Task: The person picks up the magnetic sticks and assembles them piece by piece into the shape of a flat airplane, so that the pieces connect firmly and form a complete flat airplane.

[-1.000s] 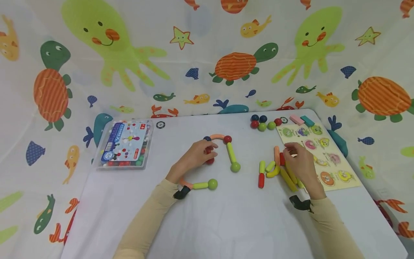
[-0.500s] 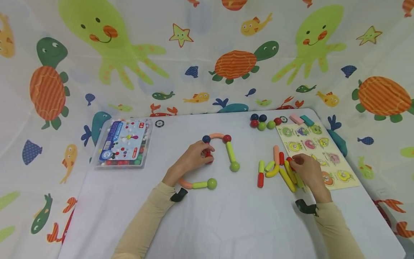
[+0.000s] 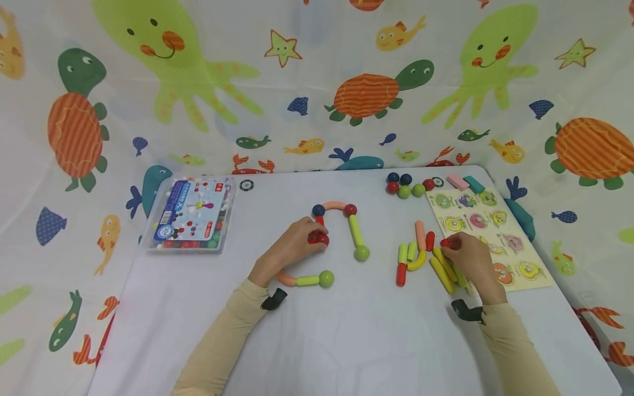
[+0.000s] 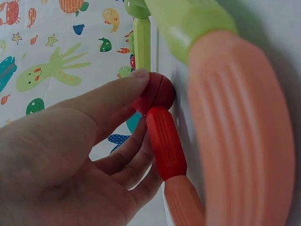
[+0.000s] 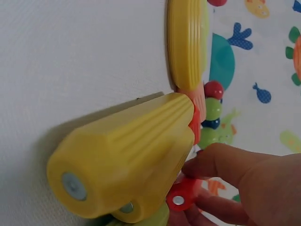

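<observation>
In the head view my left hand (image 3: pixel 299 245) pinches a red ball (image 3: pixel 322 240) near a red magnetic stick (image 3: pixel 320 220) below a navy ball (image 3: pixel 318 210). The left wrist view shows the thumb on that red ball (image 4: pixel 157 92), with a red stick (image 4: pixel 167 143) touching it. A curved salmon stick (image 3: pixel 334 205), a second red ball (image 3: pixel 350 209), a green stick (image 3: pixel 355 230) and a green ball (image 3: pixel 362 253) carry on the chain. My right hand (image 3: pixel 469 257) pinches a short red magnetic stick (image 5: pixel 184 194) beside yellow sticks (image 3: pixel 442 274).
Nearer me lie a curved salmon stick (image 3: pixel 286 279), a green stick (image 3: pixel 307 280) and a green ball (image 3: pixel 326 279). A clear plastic case (image 3: pixel 193 216) sits left. Loose balls (image 3: pixel 404 191) lie at the back, beside a fruit-picture board (image 3: pixel 525 247).
The right hand has come down onto the red stick and now pinches it. The left hand has shifted slightly at the red ball. A short green stick has swung alongside its neighbours.
</observation>
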Motion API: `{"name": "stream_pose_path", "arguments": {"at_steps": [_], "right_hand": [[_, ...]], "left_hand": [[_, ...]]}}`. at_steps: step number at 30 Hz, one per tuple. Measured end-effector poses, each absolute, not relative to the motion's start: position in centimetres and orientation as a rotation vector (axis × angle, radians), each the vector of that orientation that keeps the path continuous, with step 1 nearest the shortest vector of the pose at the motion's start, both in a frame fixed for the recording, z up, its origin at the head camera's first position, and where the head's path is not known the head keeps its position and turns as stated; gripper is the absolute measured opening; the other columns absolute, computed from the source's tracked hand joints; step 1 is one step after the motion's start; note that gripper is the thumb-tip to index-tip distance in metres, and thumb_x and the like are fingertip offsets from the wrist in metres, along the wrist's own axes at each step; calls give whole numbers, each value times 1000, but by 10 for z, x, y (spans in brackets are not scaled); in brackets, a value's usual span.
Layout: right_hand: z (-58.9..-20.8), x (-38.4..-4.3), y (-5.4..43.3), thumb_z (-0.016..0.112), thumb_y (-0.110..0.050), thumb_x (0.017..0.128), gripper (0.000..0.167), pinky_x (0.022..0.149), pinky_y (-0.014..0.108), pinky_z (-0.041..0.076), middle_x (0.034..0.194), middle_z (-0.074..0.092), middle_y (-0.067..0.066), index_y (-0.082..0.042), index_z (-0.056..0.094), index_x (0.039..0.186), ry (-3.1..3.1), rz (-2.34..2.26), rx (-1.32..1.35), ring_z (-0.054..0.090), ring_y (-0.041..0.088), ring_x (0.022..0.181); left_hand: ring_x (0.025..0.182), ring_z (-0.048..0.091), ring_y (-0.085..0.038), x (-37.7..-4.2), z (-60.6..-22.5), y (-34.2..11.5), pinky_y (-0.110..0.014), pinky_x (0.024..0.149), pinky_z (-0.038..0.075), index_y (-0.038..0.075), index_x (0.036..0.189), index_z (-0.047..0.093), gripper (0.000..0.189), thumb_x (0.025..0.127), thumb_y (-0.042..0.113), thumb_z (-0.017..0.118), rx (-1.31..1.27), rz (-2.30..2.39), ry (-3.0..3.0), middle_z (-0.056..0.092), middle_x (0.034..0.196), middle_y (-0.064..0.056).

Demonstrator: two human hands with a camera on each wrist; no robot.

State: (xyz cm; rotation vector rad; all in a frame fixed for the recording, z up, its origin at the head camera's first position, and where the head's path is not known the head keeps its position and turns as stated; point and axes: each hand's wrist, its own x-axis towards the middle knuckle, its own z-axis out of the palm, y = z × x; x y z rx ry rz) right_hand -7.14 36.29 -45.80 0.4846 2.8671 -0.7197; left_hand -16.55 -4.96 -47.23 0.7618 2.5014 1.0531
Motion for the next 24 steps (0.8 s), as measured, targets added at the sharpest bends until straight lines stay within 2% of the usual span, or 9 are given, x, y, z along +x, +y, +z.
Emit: {"name": "stream_pose_path", "arguments": {"at_steps": [4, 8, 14, 17, 20, 24], "right_hand": [[-459, -71, 365, 63, -28, 98, 42, 74, 34, 51, 115, 62, 26, 5, 59, 125, 2894, -788, 533, 58, 34, 92], [-456, -74, 363, 61, -25, 100, 42, 75, 27, 49, 119, 62, 25, 3, 58, 131, 2996, -889, 498, 59, 37, 101], [-446, -87, 336, 65, -20, 100, 39, 84, 20, 48, 121, 64, 19, -3, 59, 135, 3126, -1010, 214, 60, 34, 109], [-442, -95, 313, 70, -21, 97, 38, 83, 15, 46, 121, 65, 15, -6, 62, 132, 3120, -1086, 57, 60, 29, 107], [-438, -103, 286, 72, -21, 96, 35, 81, 16, 48, 118, 67, 9, -10, 65, 128, 3094, -1130, -131, 62, 24, 103], [-443, -116, 246, 74, -16, 94, 32, 85, 30, 56, 116, 70, 5, -12, 69, 125, 3006, -1122, -474, 64, 20, 100]], "left_hand": [[102, 54, -20, -166, -471, -50, -32, 88, 52, 10, 126, 69, 37, 91, 17, 78, 762, 1044, 2491, 60, 113, -7], [102, 55, -21, -166, -471, -51, -33, 88, 52, 10, 127, 69, 38, 91, 17, 77, 772, 1051, 2486, 60, 113, -8], [101, 56, -21, -164, -474, -52, -32, 87, 52, 12, 126, 69, 37, 90, 17, 78, 754, 1063, 2494, 60, 111, -6], [101, 55, -20, -164, -476, -52, -31, 86, 52, 12, 126, 69, 38, 90, 17, 79, 749, 1061, 2499, 60, 110, -6], [101, 55, -21, -164, -477, -52, -32, 86, 52, 12, 126, 69, 39, 89, 17, 79, 753, 1063, 2507, 60, 110, -6], [101, 55, -20, -165, -476, -52, -32, 88, 52, 12, 126, 69, 39, 89, 17, 79, 765, 1068, 2512, 60, 110, -6]]}}
